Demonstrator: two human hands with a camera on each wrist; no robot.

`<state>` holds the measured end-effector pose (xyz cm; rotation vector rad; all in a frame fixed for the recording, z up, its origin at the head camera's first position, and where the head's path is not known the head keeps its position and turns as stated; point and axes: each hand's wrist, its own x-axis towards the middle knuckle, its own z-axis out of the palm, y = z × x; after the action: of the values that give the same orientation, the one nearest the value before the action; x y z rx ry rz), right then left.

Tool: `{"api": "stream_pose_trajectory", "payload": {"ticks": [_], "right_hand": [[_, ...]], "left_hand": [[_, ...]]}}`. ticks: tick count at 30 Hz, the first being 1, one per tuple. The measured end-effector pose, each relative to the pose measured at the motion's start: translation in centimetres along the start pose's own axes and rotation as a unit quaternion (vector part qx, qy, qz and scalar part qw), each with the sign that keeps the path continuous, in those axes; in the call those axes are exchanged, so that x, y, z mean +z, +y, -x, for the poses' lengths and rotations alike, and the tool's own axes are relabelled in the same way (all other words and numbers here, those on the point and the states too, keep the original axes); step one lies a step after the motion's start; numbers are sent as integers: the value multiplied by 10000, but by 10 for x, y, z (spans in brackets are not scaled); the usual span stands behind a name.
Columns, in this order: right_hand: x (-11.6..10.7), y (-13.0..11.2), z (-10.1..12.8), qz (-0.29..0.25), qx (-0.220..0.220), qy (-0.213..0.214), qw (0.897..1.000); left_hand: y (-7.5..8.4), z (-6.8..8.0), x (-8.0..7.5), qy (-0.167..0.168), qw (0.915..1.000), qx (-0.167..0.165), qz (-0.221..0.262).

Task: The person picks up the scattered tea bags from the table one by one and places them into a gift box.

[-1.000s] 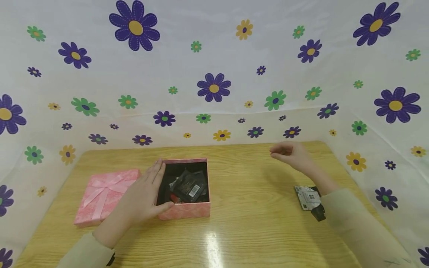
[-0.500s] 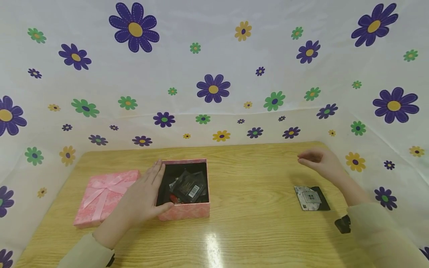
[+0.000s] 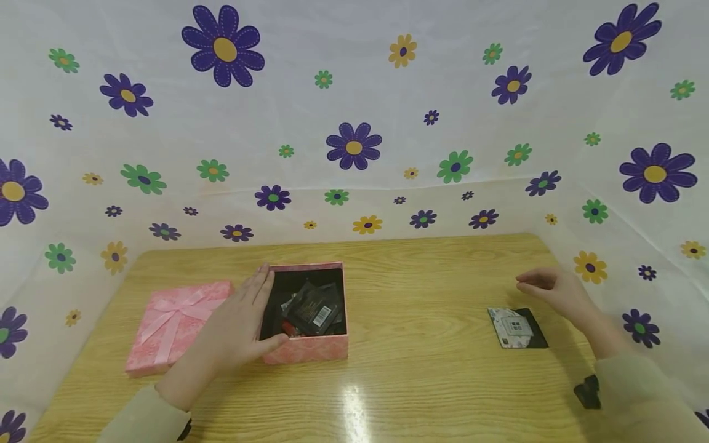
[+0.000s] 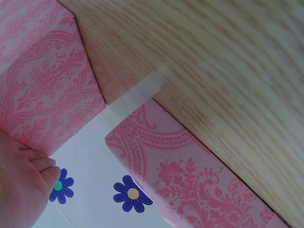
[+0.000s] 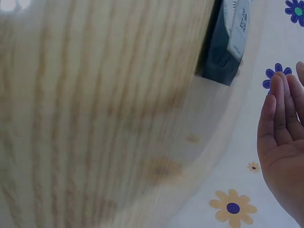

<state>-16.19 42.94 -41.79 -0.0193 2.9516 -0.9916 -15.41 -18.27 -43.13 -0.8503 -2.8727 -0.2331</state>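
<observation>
An uncovered pink gift box (image 3: 310, 349) holds several black sachets (image 3: 314, 307), one with a white barcode label, and something red partly hidden under them. My left hand (image 3: 232, 326) rests along the box's left side, fingers fairly straight and thumb over the front left corner; the left wrist view shows the fingers against the patterned box wall (image 4: 42, 90). My right hand (image 3: 559, 295) is raised at the right, fingers loosely bent and holding nothing. Just left of and below it in the head view, a flat white-and-black packet (image 3: 515, 328) lies on the table, also seen as a packet (image 5: 228, 42) in the right wrist view.
The pink box lid (image 3: 177, 326) with a ribbon bow lies left of the box, partly behind my left forearm. Both stand on a wood-grain table (image 3: 421, 369). A white flowered cloth (image 3: 299, 111) encloses the back and sides.
My right hand has moved right and a little nearer, bringing the whole packet into view. The left hand, box and packet have stayed in place.
</observation>
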Motion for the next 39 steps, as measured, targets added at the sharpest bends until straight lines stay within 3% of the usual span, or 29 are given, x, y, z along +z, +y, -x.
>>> {"api": "stream_pose_trajectory", "payload": {"ticks": [9, 17, 26, 35, 39], "right_hand": [[1, 20, 11, 335, 256, -139, 9990], [2, 35, 21, 189, 182, -421, 9988], [11, 38, 28, 32, 165, -574, 9982], [14, 39, 27, 380, -508, -735, 9953], [16, 38, 27, 637, -572, -696, 9939]], "left_hand": [[1, 0, 2, 42, 10000, 40, 66], [1, 0, 1, 107, 9999, 42, 51], [0, -1, 0, -55, 10000, -19, 52], [-1, -1, 1, 26, 10000, -9, 44], [-2, 0, 2, 26, 10000, -19, 42]]}}
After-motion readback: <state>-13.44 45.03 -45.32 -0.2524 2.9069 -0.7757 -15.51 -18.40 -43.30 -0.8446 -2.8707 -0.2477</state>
